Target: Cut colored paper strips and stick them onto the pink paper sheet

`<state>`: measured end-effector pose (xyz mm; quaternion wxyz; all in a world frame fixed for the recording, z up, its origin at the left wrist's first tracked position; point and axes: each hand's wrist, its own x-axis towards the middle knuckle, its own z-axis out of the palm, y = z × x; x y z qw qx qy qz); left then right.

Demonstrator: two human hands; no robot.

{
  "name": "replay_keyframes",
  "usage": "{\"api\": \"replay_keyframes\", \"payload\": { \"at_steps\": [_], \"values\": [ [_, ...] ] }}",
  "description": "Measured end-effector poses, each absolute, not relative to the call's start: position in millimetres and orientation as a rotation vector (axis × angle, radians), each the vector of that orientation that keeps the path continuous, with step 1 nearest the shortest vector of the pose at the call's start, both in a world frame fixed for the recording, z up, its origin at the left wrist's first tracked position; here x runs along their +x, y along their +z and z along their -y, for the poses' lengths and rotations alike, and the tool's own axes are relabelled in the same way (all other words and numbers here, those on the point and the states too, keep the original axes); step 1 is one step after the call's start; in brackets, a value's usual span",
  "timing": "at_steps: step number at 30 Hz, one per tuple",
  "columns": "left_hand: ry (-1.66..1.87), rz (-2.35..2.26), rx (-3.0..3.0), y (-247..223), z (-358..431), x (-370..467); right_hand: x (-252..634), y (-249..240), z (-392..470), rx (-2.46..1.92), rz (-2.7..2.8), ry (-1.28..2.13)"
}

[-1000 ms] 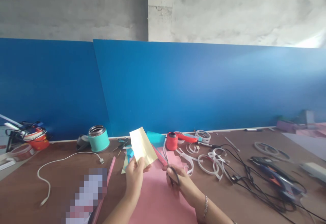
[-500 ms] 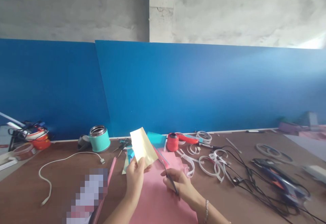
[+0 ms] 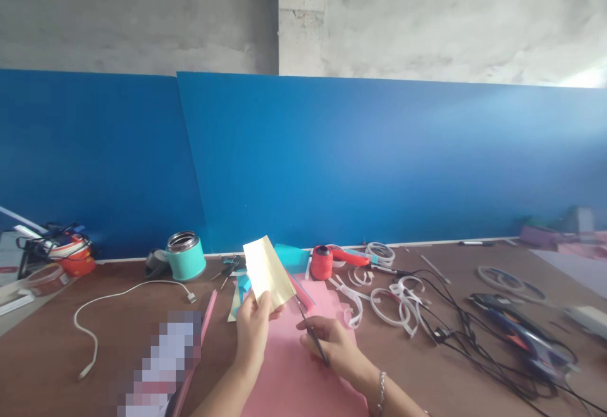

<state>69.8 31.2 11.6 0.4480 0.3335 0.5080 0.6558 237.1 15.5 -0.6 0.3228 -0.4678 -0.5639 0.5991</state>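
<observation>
My left fingers pinch the lower edge of the yellow paper, thumb across its face, and my right fingers are curled around the scissors. Under both sets runs the counter, and straight below and between them lies the pink sheet; if I let the right fingers sink, I judge the blades could nick it, since it sits right in their path. The yellow paper stands tilted up and away from the left fingers, held only at that bottom edge, so its far end has no support and could sway or buckle if the blades push against it. I can't tell whether it is one layer or several; loose layers might slide apart and leave uneven edges. The scissors slant up and leftward out of the right fingers, seen nearly edge-on, so I can't tell whether the blades are apart. Behind them, beyond the right fingers, a pink-red strip could be snagged by a low tip. The tips themselves point at the paper's near corner, just beside the left fingertips; a slip there, from a hurried squeeze, risks skin.
</observation>
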Motion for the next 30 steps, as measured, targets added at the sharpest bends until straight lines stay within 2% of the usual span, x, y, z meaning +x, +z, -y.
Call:
{"api": "replay_keyframes", "payload": {
  "at_steps": [3, 6, 11, 16, 21, 27, 30],
  "values": [
    [1.641, -1.205, 0.601, 14, -33, 69, 242, -2, -15, -0.947, 1.440, 1.727],
    [1.531, -0.968, 0.440, 19, -31, 66, 247, -6, -18, -0.687, 1.327, 1.895],
    [1.154, -0.702, 0.596, 26, -20, 68, 247, -10, -22, -0.490, 1.189, 2.064],
    [1.035, -0.687, 0.836, 21, -15, 76, 244, -9, -20, -0.476, 1.197, 2.088],
    [1.132, -0.812, 0.869, 14, -21, 77, 243, -12, -19, -0.545, 1.315, 2.012],
    [1.586, -1.036, 0.495, 9, -38, 65, 245, -12, -19, -0.630, 1.344, 2.018],
    [1.656, -1.209, 0.491, 7, -42, 60, 245, -3, -16, -0.774, 1.380, 1.888]
  ]
}}
